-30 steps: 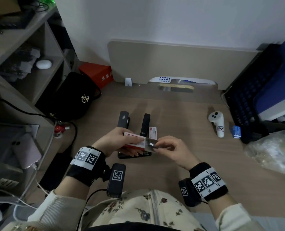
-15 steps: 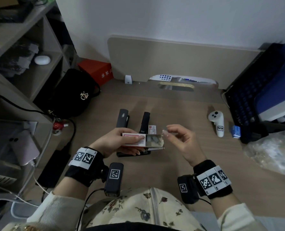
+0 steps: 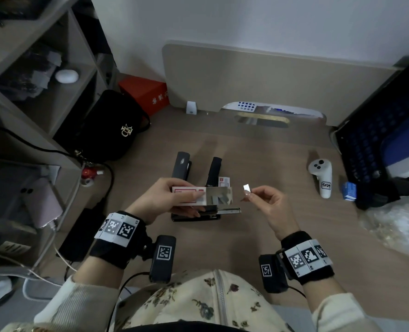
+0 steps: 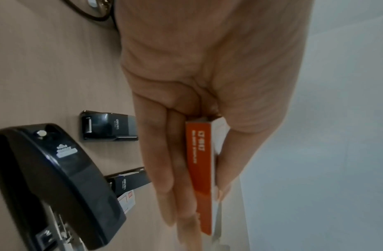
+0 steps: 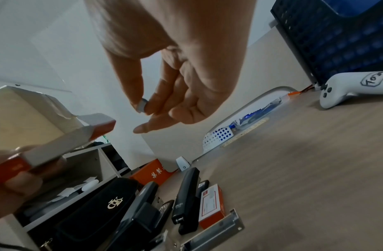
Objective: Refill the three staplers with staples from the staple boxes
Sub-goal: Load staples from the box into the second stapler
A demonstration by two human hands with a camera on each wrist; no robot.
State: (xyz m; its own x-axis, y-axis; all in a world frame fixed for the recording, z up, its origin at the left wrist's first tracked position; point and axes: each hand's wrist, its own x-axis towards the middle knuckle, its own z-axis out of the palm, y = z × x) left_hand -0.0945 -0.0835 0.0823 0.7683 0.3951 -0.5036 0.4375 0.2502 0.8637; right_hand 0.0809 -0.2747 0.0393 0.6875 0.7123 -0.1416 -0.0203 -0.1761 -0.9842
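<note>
My left hand (image 3: pixel 167 200) grips a red and white staple box (image 3: pixel 189 194) (image 4: pixel 200 176), its inner tray (image 3: pixel 219 196) slid out to the right with staples showing. My right hand (image 3: pixel 263 200) pinches a short silver strip of staples (image 3: pixel 246 188) (image 5: pixel 142 106) between thumb and forefinger, just right of the tray. Under the box lies an opened black stapler (image 3: pixel 198 213) with its metal magazine (image 3: pixel 230 210) (image 5: pixel 216 232) pulled out. Two more black staplers (image 3: pixel 180 165) (image 3: pixel 214 171) lie further back, with a second staple box (image 3: pixel 224 182) (image 5: pixel 212 203) beside the right one.
A black handbag (image 3: pixel 107 128) and a red box (image 3: pixel 146 92) sit at the back left by a shelf unit (image 3: pixel 31 75). A white controller (image 3: pixel 322 179), a small blue box (image 3: pixel 349 190), a dark crate (image 3: pixel 376 140) and a plastic bag (image 3: pixel 400 226) lie to the right.
My right hand slid the tray out of the box, then lifted away to the right with a staple strip pinched in its fingers. The left hand kept hold of the box.
</note>
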